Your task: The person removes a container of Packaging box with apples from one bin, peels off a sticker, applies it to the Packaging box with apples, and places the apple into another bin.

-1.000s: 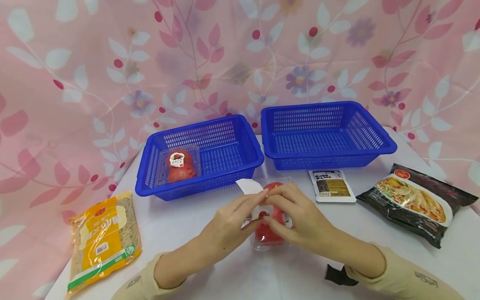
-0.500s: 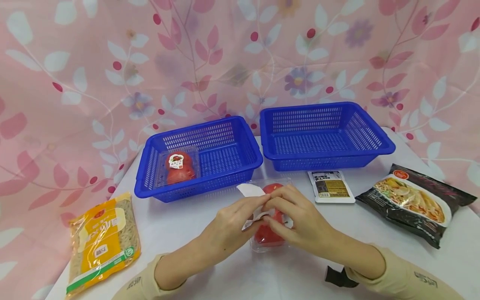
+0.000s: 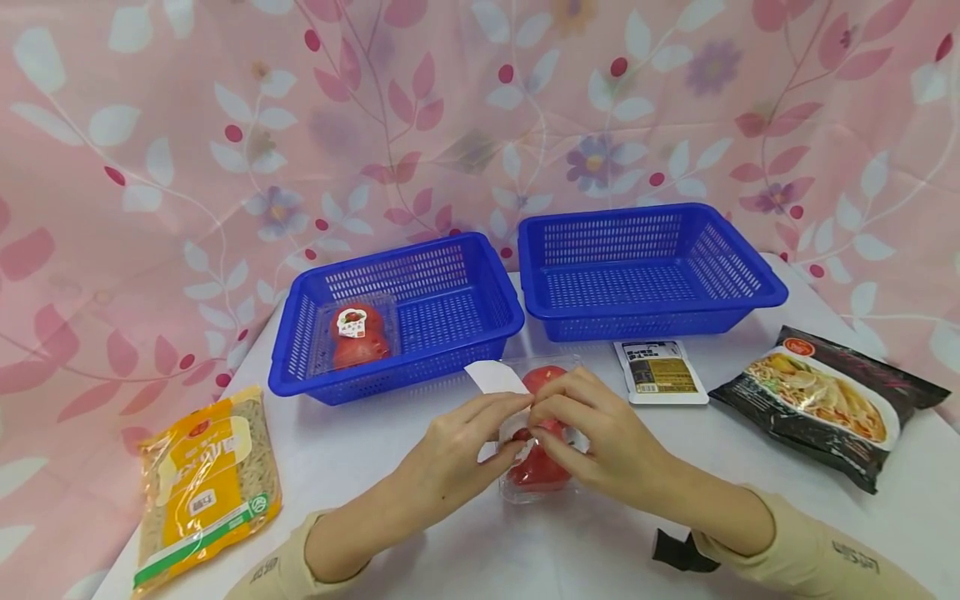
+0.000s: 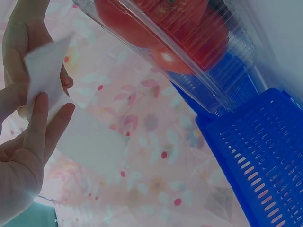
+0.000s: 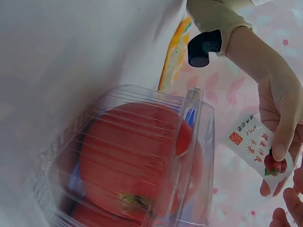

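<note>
Both hands meet over a clear plastic box (image 3: 542, 493) of red tomatoes (image 5: 130, 156) on the white table. My left hand (image 3: 450, 446) pinches a white paper label (image 5: 246, 142) between thumb and fingers; its printed face has red characters and a small apple picture. Bent fingers of my right hand (image 3: 603, 429) pinch at the label's edge, close against the left fingertips. A blank white flap of paper (image 3: 495, 377) sticks out beyond the left fingers. From the left wrist, the paper's plain back (image 4: 47, 68) shows between the hands. Fingers partly hide the box.
A second tomato box (image 3: 360, 337), bearing a label, lies in the left blue basket (image 3: 487, 333). Another blue basket (image 3: 645, 325) stands right of it. A white-edged pouch (image 3: 662, 372) and a black noodle bag (image 3: 825, 404) lie right, a yellow bag (image 3: 206, 487) left.
The fingertips have shifted slightly at the label, and its white flap has tilted a little. The tomato box, baskets and bags stay in place.
</note>
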{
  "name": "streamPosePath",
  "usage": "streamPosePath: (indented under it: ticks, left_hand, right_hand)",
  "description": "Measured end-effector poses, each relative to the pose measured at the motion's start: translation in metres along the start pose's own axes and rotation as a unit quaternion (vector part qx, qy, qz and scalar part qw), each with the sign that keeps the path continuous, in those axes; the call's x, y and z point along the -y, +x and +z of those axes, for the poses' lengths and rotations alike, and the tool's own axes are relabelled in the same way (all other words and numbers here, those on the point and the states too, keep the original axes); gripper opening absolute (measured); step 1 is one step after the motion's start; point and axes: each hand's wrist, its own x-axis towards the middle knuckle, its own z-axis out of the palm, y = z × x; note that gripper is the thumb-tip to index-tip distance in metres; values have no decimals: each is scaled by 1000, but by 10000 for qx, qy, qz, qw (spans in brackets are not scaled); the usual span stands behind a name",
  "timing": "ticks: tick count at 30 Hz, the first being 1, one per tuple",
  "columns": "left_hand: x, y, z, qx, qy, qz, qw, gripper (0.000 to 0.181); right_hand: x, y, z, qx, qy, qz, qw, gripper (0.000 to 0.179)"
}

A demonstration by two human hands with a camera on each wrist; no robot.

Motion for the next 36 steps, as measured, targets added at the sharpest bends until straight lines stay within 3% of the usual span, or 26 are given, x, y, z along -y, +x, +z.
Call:
streamPosePath:
  ticks: [5,11,16,25,36]
  left_hand:
    - [0,-1,0,-13,4,-39,10000,59]
    - [1,-2,1,-78,81,141,9998,61]
    - [1,-2,1,-91,66,133,9998,55]
    - [6,-6,4,-47,844,135,9963,42]
    - [10,-15,2,132,711,-79,9973,42]
  right_hand:
    - [-2,-1,1,149,-154,122,9997,21]
    - [-4,-2,3,205,-151,64,9997,10]
    - [-3,-2,3,165,-147,-108,9997,23]
    - [1,-1,2,129,-90,-193,9997,22]
    - [4,2,0,87,-126,-172,9997,22]
